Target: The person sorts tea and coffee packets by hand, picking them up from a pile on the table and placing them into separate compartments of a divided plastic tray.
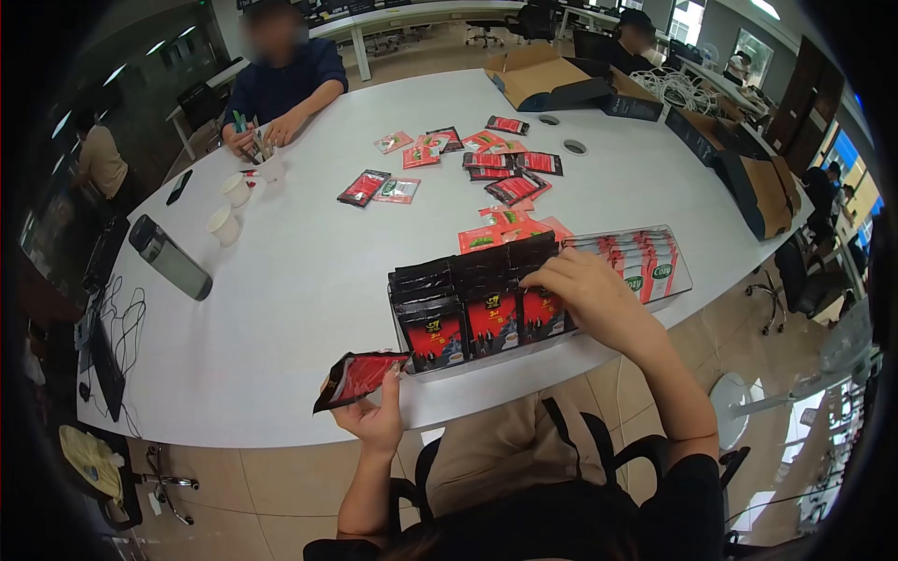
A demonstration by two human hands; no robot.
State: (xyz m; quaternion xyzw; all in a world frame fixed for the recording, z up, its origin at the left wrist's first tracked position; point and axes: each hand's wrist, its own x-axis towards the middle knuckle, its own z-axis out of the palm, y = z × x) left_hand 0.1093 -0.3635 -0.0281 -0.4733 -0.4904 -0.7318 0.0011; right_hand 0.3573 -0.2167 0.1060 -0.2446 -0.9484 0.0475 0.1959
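Note:
My left hand (pixel 373 417) grips a red-and-black coffee sachet (pixel 367 376) by its edge, tilted just off the front left of a clear tray (pixel 472 366). Upright coffee sachets (pixel 433 338) fill several columns in that tray, and their black tops stand in rows. Over the right-hand column, my right hand (pixel 589 292) has its fingers bent and closed at the top of a coffee sachet (pixel 543 313); the fingertips partly hide the contact. Red-and-white Cozy sachets (pixel 645 266) stand in the tray's right part, beside that hand.
Loose coffee sachets (pixel 515 188) and pink-red sachets (pixel 502 224) lie behind the tray. A bottle (pixel 171 257) and paper cups (pixel 224 226) stand at left. Opened cardboard boxes (pixel 547 84) sit at the back right. Across the table, a person's hands (pixel 281 129) hold pens over a cup.

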